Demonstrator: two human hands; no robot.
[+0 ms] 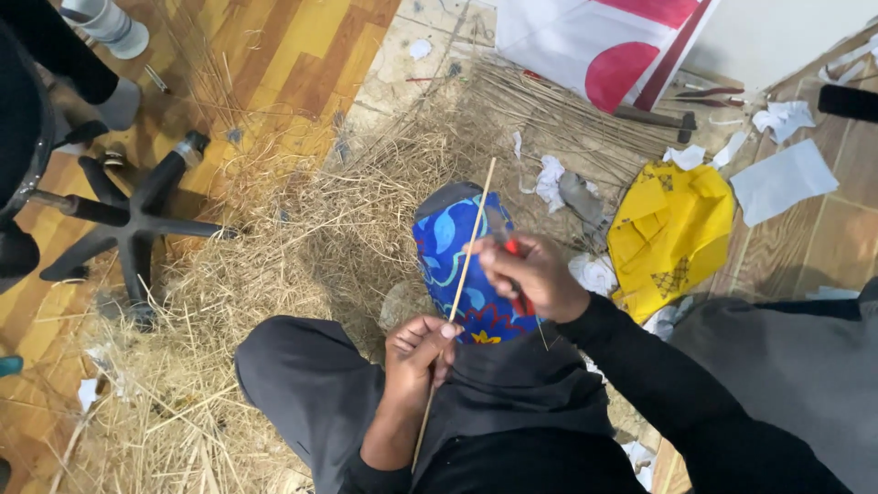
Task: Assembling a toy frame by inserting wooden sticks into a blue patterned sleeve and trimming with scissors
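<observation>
Left hand [416,352] pinches a thin stick [455,306] near its lower half. Right hand [530,274], at 1 o'clock from it, grips a red-handled knife [514,261] against the stick. Straw [302,229] covers the floor [274,55] at 11 o'clock.

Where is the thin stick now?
In the head view, centre: the thin stick runs between the left hand and right hand, over the blue patterned cloth.

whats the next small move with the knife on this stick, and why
Probably a short stroke of the red-handled knife along the thin stick, away from the body. The right hand holds the blade against the stick's middle, the left hand pinches it lower down, and shavings and straw cover the floor around.
</observation>
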